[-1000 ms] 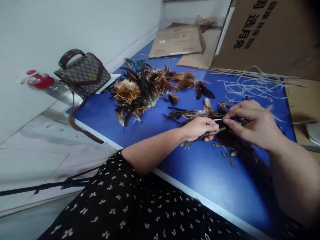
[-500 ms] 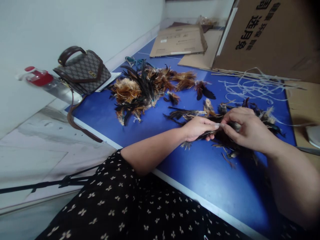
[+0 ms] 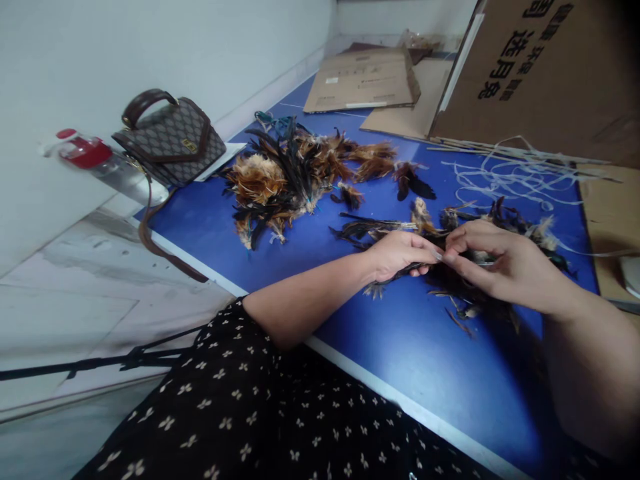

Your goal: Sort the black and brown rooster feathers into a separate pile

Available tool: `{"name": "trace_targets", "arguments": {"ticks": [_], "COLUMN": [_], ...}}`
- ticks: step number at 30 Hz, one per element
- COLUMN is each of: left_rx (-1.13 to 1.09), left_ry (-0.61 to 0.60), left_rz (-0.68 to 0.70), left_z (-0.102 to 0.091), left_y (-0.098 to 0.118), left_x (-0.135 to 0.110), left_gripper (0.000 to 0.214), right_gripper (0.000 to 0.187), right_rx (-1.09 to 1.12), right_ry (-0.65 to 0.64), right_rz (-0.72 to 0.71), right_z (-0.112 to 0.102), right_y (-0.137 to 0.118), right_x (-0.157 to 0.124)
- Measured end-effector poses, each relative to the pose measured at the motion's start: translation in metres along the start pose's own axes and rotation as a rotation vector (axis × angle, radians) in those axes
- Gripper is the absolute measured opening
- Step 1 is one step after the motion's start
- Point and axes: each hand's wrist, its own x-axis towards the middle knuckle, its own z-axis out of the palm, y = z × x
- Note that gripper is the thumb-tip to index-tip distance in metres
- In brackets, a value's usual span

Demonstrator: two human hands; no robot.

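My left hand (image 3: 395,257) is closed on a bunch of dark feathers (image 3: 406,271), low over the table. Thumb and forefinger of my right hand (image 3: 505,263) are pinched together, meeting my left fingertips. Something thin and pale shows at that meeting point, too small to name. Loose dark and brown feathers (image 3: 367,229) lie around and beneath both hands, partly covered by them. Farther left rests a larger pile of brown and black feathers (image 3: 257,179), some bundled at the quill ends. One small dark feather bundle (image 3: 414,181) lies apart from it.
A tangle of white plastic strips (image 3: 505,175) lies on the blue table (image 3: 310,293) behind my right hand. Cardboard pieces (image 3: 363,79) and a large printed carton (image 3: 560,87) stand behind. At the left edge are a handbag (image 3: 173,143) and a red-capped bottle (image 3: 117,175).
The view has shifted slightly. My right fingers have moved a little against my left fingertips, while my left hand keeps its hold on the feathers.
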Motion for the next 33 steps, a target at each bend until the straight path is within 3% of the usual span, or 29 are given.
{"name": "trace_targets", "arguments": {"ticks": [3,7,12,14,19,28,33], "left_rx": [0.046,0.189,0.461,0.572,0.594,0.43,0.283], "left_ry": [0.016,0.061,0.214,0.253,0.246,0.265,0.314], "left_rz": [0.048,0.159,0.483,0.553,0.648,0.674,0.505], "left_z": [0.0,0.002,0.008,0.009,0.007,0.005,0.007], "left_y": [-0.002,-0.006,-0.006,-0.004,-0.001,-0.016,-0.014], "left_x": [0.001,0.001,-0.009,-0.012,-0.013,-0.005,0.0], "left_gripper": [0.01,0.018,0.015,0.012,0.011,0.023,0.021], "right_gripper": [0.02,0.029,0.056,0.063,0.059,0.014,0.004], "right_rx": [0.007,-0.018,0.011,0.061,0.169,-0.023,-0.366], "right_ry": [0.076,0.067,0.072,0.078,0.084,0.373,0.449], "right_rz": [0.075,0.204,0.336,0.369,0.411,0.081,-0.005], "right_z": [0.001,0.005,0.007,0.008,0.007,0.024,0.037], "right_y": [0.008,0.018,0.017,0.017,0.022,0.02,0.021], "right_x": [-0.005,-0.009,-0.009,-0.01,-0.013,-0.007,-0.011]}}
